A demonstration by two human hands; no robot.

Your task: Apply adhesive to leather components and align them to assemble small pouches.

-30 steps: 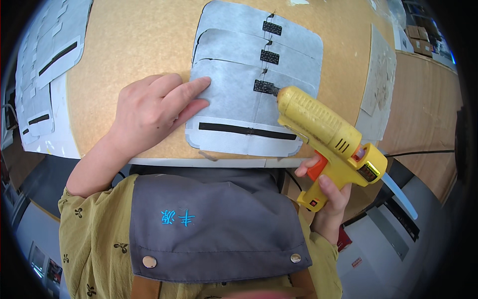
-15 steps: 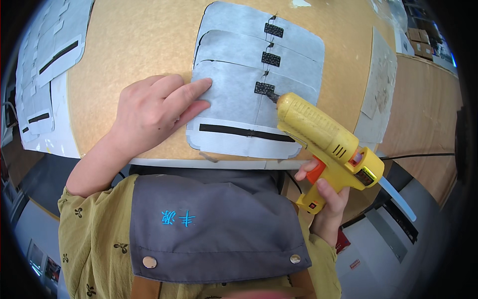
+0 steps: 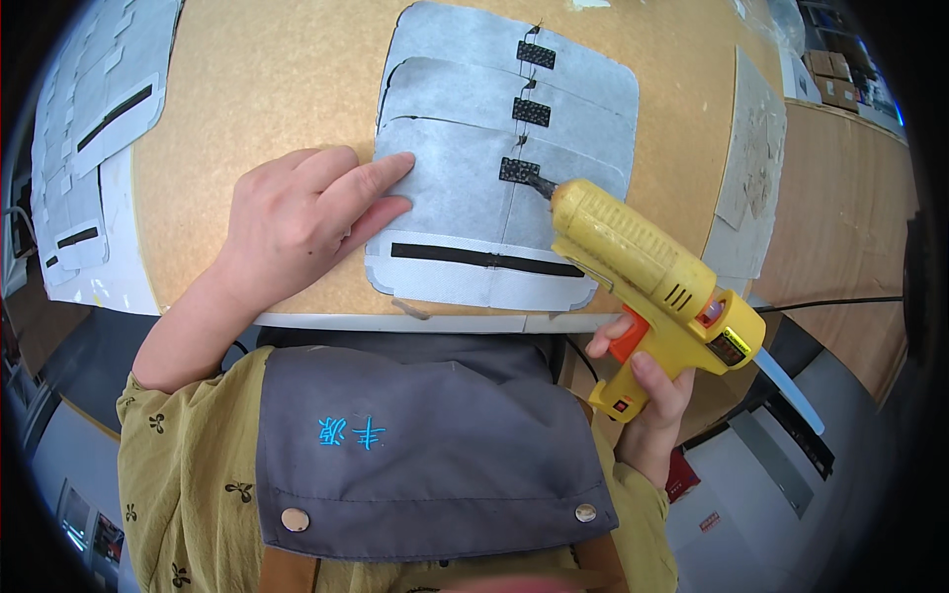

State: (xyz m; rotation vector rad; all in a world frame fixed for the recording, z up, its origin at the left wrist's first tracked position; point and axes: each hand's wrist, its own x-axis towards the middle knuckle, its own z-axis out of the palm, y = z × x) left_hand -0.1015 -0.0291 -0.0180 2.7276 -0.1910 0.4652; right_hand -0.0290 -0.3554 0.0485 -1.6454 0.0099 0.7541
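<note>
My right hand (image 3: 660, 395) grips a yellow glue gun (image 3: 638, 242), with a finger at its orange trigger. A pale blue glue stick (image 3: 791, 390) sticks out of the gun's back. The dark nozzle (image 3: 541, 186) meets the right end of the nearest black textured patch (image 3: 519, 170). This patch sits on the front one of several overlapping pale grey fabric panels (image 3: 445, 188), each with a similar patch. A black strip (image 3: 484, 259) crosses the front panel's near part. My left hand (image 3: 292, 217) rests index fingertip and thumb on its left edge; the other fingers are bent.
More grey panels with black strips (image 3: 117, 117) lie at the table's left. A worn grey board (image 3: 746, 168) lies along the right side. A black cable (image 3: 830, 303) runs off right behind the gun. The table's front edge (image 3: 455, 323) is close to my apron.
The panels have shifted slightly to the left in view. My left hand shifts a little with them. The nozzle stays at the nearest patch's right end, and the gun's tilt is almost unchanged.
</note>
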